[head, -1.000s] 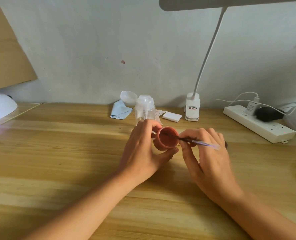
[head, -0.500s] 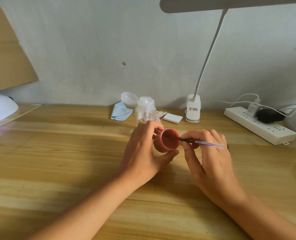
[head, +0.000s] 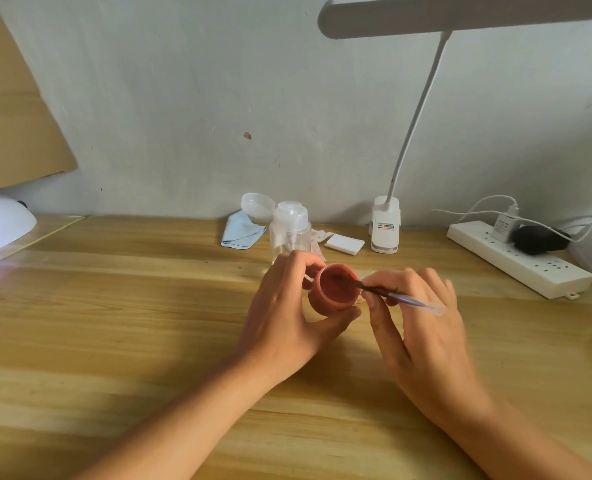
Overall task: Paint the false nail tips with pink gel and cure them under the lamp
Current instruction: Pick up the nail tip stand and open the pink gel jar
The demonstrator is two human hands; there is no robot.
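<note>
The left hand point(head: 284, 317) closes its grip round the tilted pink gel pot point(head: 334, 291), thumb below and fingers behind. The right hand point(head: 422, 323) pinches a brush point(head: 391, 292) in its grip, and the dark tip reaches into the pot's mouth, seemingly touching gel. Just beyond the left grip a clear pump bottle point(head: 289, 233) stands partly hidden by the fingers, flanked by a blue cloth point(head: 240, 232) and a white pad point(head: 343, 243). Far left of both grips, the curing lamp point(head: 0, 220) glows on the surface point(head: 114, 306).

Soft, muted light from above leaves diffuse shadows on the tabletop point(head: 114, 323), the curing lamp point(head: 0, 221) at 9 o'clock spills a violet glow, and wide-angle distortion bends the edges.
</note>
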